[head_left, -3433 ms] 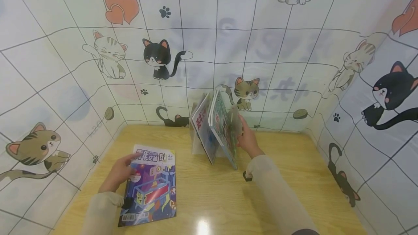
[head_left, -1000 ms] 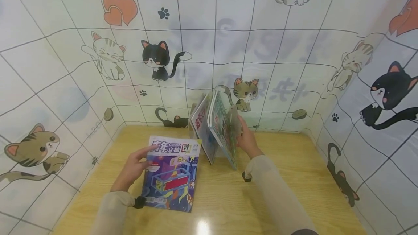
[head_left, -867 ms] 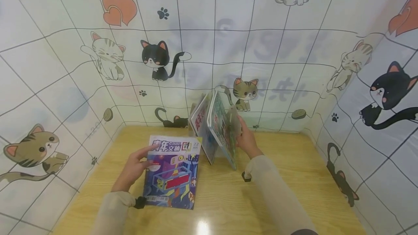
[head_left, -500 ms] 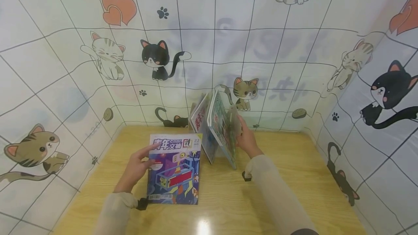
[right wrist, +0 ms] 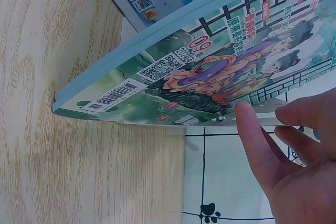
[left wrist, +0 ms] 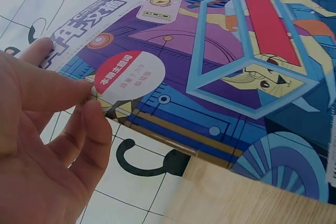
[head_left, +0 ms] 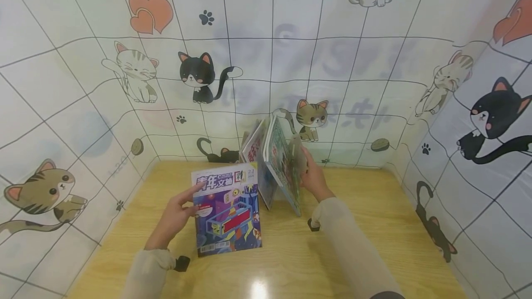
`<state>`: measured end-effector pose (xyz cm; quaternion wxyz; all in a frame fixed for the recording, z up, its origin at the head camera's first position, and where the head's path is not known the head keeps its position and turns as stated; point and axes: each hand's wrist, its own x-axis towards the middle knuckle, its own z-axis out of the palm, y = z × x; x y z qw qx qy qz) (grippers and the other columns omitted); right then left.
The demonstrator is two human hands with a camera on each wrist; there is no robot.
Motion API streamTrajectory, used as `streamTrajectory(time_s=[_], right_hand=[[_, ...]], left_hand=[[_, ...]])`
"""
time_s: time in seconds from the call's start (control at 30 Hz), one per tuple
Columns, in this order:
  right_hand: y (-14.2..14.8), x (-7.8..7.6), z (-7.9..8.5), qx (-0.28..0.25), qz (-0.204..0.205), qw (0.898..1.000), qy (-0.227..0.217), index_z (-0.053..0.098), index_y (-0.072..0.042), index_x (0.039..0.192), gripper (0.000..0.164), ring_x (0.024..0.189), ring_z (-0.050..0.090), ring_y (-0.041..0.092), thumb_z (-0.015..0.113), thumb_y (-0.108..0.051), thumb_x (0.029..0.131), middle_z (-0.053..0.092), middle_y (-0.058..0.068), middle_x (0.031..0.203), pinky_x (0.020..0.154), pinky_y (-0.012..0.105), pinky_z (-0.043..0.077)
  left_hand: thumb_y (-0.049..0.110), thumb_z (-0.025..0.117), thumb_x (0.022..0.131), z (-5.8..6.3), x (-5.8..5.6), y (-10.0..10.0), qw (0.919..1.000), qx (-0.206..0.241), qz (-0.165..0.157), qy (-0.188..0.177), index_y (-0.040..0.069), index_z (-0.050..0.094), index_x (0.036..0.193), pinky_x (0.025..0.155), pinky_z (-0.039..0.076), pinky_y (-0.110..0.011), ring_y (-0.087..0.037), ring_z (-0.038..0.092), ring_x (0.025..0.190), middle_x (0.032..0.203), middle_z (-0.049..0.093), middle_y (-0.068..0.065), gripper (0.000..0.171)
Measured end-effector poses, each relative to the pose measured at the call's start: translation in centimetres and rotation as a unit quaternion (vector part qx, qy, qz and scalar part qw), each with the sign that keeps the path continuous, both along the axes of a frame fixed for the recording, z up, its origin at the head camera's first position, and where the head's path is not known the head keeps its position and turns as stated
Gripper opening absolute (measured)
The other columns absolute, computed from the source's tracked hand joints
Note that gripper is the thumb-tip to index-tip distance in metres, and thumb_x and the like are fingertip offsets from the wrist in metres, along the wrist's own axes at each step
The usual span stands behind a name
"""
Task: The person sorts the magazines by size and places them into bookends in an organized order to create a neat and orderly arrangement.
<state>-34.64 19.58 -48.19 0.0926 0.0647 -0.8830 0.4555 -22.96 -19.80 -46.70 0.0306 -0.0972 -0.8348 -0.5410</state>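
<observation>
My left hand (head_left: 176, 216) pinches the left edge of a purple magazine (head_left: 228, 216) between thumb and fingers. In the left wrist view, the magazine cover (left wrist: 157, 35) slants above the wooden table, a round white label beside my thumb. The magazine's upper right corner overlaps the standing books in the head view. At the back centre, a pale book stand (head_left: 298, 156) holds a white-covered magazine (head_left: 252, 151) and a green picture-covered magazine (head_left: 280, 160), both leaning. My right hand (head_left: 315, 176) grips the stand's right side panel, thumb on the near side, fingers partly hidden behind it.
The wooden table (head_left: 357, 243) is enclosed by a white cloth backdrop (head_left: 353, 59) with a grid and cartoon cats. The backdrop rises right behind the stand. Black wrist-camera mounts (head_left: 181, 263) show at both cuffs.
My left hand has brought the purple magazine from the left side of the table rightward and up towards the stand, turning it slightly. The right hand keeps its grip, and the stand has not moved.
</observation>
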Motion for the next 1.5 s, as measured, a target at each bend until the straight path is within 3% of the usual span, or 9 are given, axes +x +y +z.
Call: streamTrajectory(time_s=[0.13, 0.3, 0.5, 0.7, 0.83, 1.1, 1.37, 1.5], right_hand=[[0.0, 0.0, -0.1, 0.002, -0.003, 1.0, -0.002, 0.009, -0.043, 0.135, 0.092, 0.064, 0.055, 0.026, 0.049, 0.015, 0.075, 0.039, 0.023, 0.125, 0.042, 0.025, 0.046], [0.1, -0.1, -0.2, -0.011, 0.004, 1.0, -0.005, 0.011, -0.04, 0.136, 0.089, 0.071, 0.056, 0.032, 0.048, 0.015, 0.076, 0.038, 0.024, 0.126, 0.042, 0.026, 0.046], [0.1, -0.2, -0.2, -0.013, 0.002, 1.0, -0.004, 0.011, -0.041, 0.136, 0.09, 0.07, 0.056, 0.03, 0.046, 0.016, 0.076, 0.04, 0.023, 0.124, 0.042, 0.026, 0.046], [0.2, -0.2, -0.3, -0.009, 0.005, 1.0, 0.0, 0.009, -0.045, 0.134, 0.092, 0.072, 0.056, 0.028, 0.046, 0.016, 0.075, 0.041, 0.023, 0.124, 0.042, 0.025, 0.046], [0.2, -0.2, -0.3, -0.008, 0.004, 1.0, 0.001, 0.011, -0.042, 0.135, 0.091, 0.072, 0.056, 0.028, 0.047, 0.016, 0.075, 0.042, 0.023, 0.123, 0.042, 0.025, 0.046], [0.1, -0.3, -0.3, -0.02, -0.003, 1.0, -0.003, 0.013, -0.042, 0.135, 0.091, 0.073, 0.055, 0.029, 0.048, 0.017, 0.074, 0.041, 0.022, 0.124, 0.042, 0.026, 0.047], [0.1, -0.3, -0.3, -0.014, -0.004, 1.0, 0.0, 0.011, -0.046, 0.134, 0.094, 0.072, 0.056, 0.029, 0.047, 0.017, 0.074, 0.04, 0.022, 0.124, 0.042, 0.025, 0.046], [0.2, -0.3, -0.4, -0.008, -0.003, 1.0, 0.005, 0.01, -0.047, 0.133, 0.094, 0.071, 0.056, 0.027, 0.047, 0.016, 0.075, 0.041, 0.021, 0.124, 0.042, 0.025, 0.046]], left_hand=[[-0.011, 0.049, 0.078, 0.0, 0.1, 0.1, 0.9997, 0.001, -0.017, 0.017, 0.038, 0.042, 0.125, 0.064, 0.048, -0.033, -0.029, 0.05, 0.091, 0.118, 0.048, -0.003, 0.069], [-0.015, 0.049, 0.076, 0.1, 0.2, 0.2, 0.9976, 0.006, -0.05, 0.046, 0.032, 0.04, 0.129, 0.064, 0.049, -0.032, -0.027, 0.051, 0.092, 0.111, 0.051, -0.008, 0.071], [-0.015, 0.05, 0.077, 0.4, 0.4, 0.6, 0.9979, -0.009, -0.049, 0.042, 0.035, 0.039, 0.129, 0.064, 0.049, -0.029, -0.024, 0.051, 0.091, 0.116, 0.049, -0.002, 0.072], [-0.016, 0.05, 0.077, 0.5, 0.4, 1.1, 0.9962, -0.026, -0.068, 0.048, 0.034, 0.036, 0.131, 0.066, 0.048, -0.029, -0.022, 0.05, 0.093, 0.124, 0.044, 0.001, 0.074], [-0.015, 0.051, 0.077, 0.5, 0.6, 1.5, 0.9962, -0.033, -0.062, 0.051, 0.035, 0.036, 0.13, 0.066, 0.048, -0.027, -0.021, 0.051, 0.092, 0.122, 0.046, 0.003, 0.075], [-0.013, 0.053, 0.078, 0.2, 0.5, 2.5, 0.9909, -0.037, -0.092, 0.091, 0.029, 0.032, 0.134, 0.064, 0.049, -0.026, -0.019, 0.054, 0.091, 0.123, 0.046, -0.002, 0.073], [-0.013, 0.055, 0.077, -0.2, 0.6, 3.8, 0.9919, -0.046, -0.077, 0.09, 0.032, 0.031, 0.134, 0.062, 0.049, -0.023, -0.017, 0.057, 0.09, 0.123, 0.047, -0.004, 0.076], [-0.012, 0.056, 0.076, -0.2, 0.6, 4.2, 0.9897, -0.073, -0.068, 0.102, 0.033, 0.03, 0.134, 0.063, 0.048, -0.023, -0.015, 0.057, 0.088, 0.123, 0.048, -0.004, 0.078]])
